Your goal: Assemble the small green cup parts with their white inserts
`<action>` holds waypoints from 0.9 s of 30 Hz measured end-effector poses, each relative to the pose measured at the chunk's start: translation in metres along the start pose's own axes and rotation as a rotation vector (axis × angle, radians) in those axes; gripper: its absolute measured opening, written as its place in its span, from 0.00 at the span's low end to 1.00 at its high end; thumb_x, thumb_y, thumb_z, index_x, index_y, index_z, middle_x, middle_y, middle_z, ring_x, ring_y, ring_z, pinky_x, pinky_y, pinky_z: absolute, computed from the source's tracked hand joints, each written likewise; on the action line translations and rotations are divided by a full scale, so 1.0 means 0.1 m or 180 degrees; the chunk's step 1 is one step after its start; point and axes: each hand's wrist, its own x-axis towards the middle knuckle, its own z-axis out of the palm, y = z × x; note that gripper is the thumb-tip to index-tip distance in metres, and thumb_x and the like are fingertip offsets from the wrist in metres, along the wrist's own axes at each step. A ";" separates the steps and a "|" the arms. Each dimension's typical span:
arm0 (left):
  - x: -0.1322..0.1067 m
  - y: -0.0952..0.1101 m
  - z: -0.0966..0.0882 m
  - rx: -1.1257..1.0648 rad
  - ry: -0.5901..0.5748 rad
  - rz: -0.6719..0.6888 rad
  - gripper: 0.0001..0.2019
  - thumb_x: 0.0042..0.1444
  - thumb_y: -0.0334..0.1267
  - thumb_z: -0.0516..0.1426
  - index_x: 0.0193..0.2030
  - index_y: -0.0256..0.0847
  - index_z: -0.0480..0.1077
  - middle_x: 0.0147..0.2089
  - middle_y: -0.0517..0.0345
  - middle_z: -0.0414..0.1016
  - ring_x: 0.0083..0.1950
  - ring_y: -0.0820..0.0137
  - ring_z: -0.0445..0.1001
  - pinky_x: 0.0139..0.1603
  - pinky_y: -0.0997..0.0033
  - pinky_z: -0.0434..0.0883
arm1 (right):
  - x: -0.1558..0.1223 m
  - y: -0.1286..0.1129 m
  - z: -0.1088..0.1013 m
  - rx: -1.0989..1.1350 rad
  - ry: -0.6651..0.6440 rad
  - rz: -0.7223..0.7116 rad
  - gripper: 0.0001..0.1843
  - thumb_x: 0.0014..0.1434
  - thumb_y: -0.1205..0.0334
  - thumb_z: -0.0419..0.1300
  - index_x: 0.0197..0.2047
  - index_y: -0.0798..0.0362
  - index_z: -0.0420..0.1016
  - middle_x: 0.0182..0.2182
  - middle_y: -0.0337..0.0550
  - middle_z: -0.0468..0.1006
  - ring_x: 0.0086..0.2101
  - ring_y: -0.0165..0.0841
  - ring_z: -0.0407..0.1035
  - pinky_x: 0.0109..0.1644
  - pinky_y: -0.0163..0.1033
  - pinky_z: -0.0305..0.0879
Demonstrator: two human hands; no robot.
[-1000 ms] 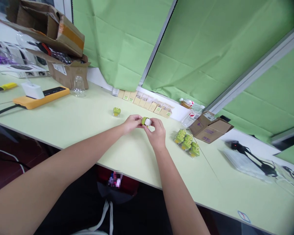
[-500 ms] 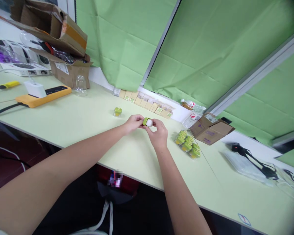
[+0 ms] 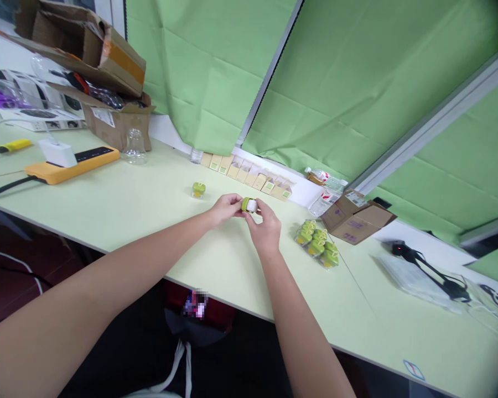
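Above the middle of the table, my left hand (image 3: 227,208) and my right hand (image 3: 265,226) hold one small item between them. It is a green case with a white insert (image 3: 249,205), and its exact kind does not show. Left fingers pinch its green side; the right thumb and fingers grip its white side. A similar small green-lidded container (image 3: 198,190) with a clear, yellowish base stands on the table to the left. Several more green-lidded containers (image 3: 316,244) are grouped to the right of my right hand.
Small beige boxes (image 3: 244,172) line the table's back edge. A yellow power strip (image 3: 72,165) and a clear jar (image 3: 135,147) are at left, near stacked cardboard boxes (image 3: 108,119). To the right stand another cardboard box (image 3: 352,221), plastic packaging (image 3: 326,199) and black cables (image 3: 435,271).
Both hands still grip the green case, and my right hand has shifted very slightly left. The case is turned a little. The whole view has moved slightly.
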 end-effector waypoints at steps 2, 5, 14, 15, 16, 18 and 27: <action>0.00 0.01 0.01 0.0001 0.0017 -0.0029 0.16 0.50 0.44 0.67 0.33 0.33 0.69 0.31 0.60 0.72 0.34 0.74 0.75 0.47 0.62 0.75 | 0.01 -0.02 0.00 0.0132 0.0022 -0.0015 0.24 0.57 0.61 0.63 0.57 0.50 0.68 0.49 0.50 0.76 0.46 0.41 0.73 0.49 0.50 0.75; -0.01 0.02 0.02 0.0053 0.0034 -0.0064 0.15 0.50 0.44 0.67 0.32 0.33 0.70 0.31 0.60 0.72 0.33 0.74 0.74 0.45 0.65 0.75 | 0.03 -0.06 -0.01 0.0328 0.0032 0.0023 0.26 0.56 0.62 0.64 0.58 0.50 0.67 0.50 0.51 0.73 0.49 0.40 0.70 0.48 0.48 0.76; 0.02 -0.02 0.00 0.0245 0.0037 -0.0048 0.11 0.54 0.40 0.65 0.33 0.33 0.71 0.31 0.58 0.73 0.33 0.74 0.74 0.42 0.64 0.76 | 0.02 -0.03 0.01 0.0417 -0.0075 0.0290 0.23 0.53 0.61 0.67 0.51 0.50 0.68 0.45 0.47 0.74 0.43 0.39 0.71 0.45 0.47 0.76; 0.02 -0.02 0.00 0.0282 0.0037 -0.0048 0.11 0.54 0.39 0.64 0.33 0.33 0.71 0.31 0.58 0.73 0.33 0.74 0.74 0.42 0.65 0.76 | 0.02 -0.02 0.01 0.0405 -0.0094 0.0299 0.23 0.53 0.61 0.67 0.52 0.50 0.68 0.45 0.47 0.74 0.43 0.39 0.71 0.45 0.47 0.76; 0.02 -0.02 0.00 0.0321 0.0036 -0.0045 0.10 0.55 0.38 0.63 0.33 0.32 0.71 0.31 0.58 0.73 0.32 0.74 0.74 0.41 0.65 0.76 | 0.02 -0.02 0.01 0.0386 -0.0120 0.0296 0.24 0.52 0.62 0.67 0.52 0.50 0.68 0.45 0.47 0.74 0.44 0.39 0.71 0.46 0.47 0.76; 0.02 -0.03 0.00 0.0394 0.0031 -0.0030 0.09 0.56 0.37 0.63 0.33 0.32 0.71 0.31 0.59 0.72 0.32 0.75 0.73 0.40 0.66 0.76 | 0.03 -0.02 0.00 0.0340 -0.0163 0.0252 0.25 0.52 0.64 0.66 0.53 0.50 0.69 0.46 0.48 0.73 0.46 0.39 0.70 0.47 0.47 0.75; 0.01 -0.05 0.01 0.0414 0.0038 -0.0031 0.11 0.53 0.40 0.65 0.33 0.33 0.72 0.30 0.58 0.73 0.31 0.74 0.73 0.39 0.65 0.77 | 0.03 -0.04 -0.02 0.0163 -0.0253 0.0181 0.21 0.52 0.64 0.66 0.50 0.50 0.70 0.44 0.48 0.72 0.46 0.41 0.69 0.50 0.49 0.71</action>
